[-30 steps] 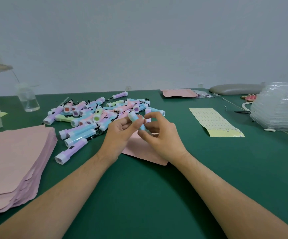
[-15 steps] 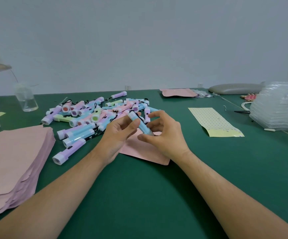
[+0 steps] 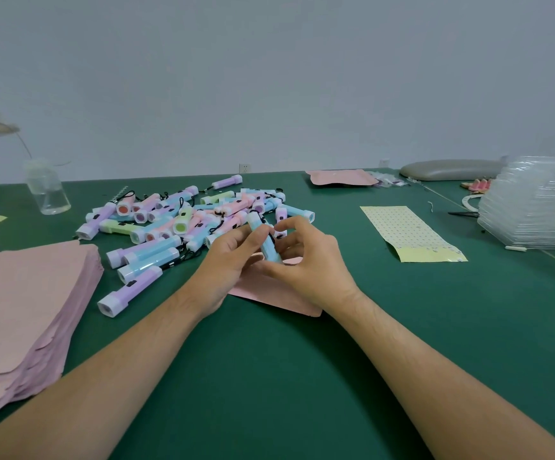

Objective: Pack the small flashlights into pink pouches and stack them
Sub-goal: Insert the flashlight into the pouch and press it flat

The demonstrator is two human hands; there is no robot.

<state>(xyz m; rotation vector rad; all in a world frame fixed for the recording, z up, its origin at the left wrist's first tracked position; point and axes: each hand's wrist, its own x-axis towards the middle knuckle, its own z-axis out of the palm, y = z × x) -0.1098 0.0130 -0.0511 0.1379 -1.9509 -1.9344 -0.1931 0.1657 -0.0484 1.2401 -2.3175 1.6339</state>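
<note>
Centre of view: a blue flashlight [image 3: 265, 241], held nearly upright with its white head at 12 o'clock, above a single pink pouch [image 3: 271, 293] that lies flat on the green table [image 3: 302, 376]. The left hand [image 3: 231, 260] pinches the upper barrel between thumb and curled fingers; the right hand [image 3: 307, 262] has its thumb at the lower end and its fingers curled round the far side. Whether the flashlight's lower end touches the pouch cannot be told. At 10 to 11 o'clock of the hands, just beside them, a loose pile of flashlights [image 3: 183, 217] in blue, pink, purple and green, with black cords. At 8 to 9 o'clock, a thick stack of pink pouches [image 3: 20, 303]. At 2 to 3 o'clock, well apart, a dotted yellow sheet [image 3: 408, 234]; beyond it, stacked clear plastic trays [image 3: 531, 207]. At 1 o'clock, near the far edge, another pink pouch [image 3: 339, 177]. At 10 o'clock, far, a clear bottle [image 3: 47, 190].
</note>
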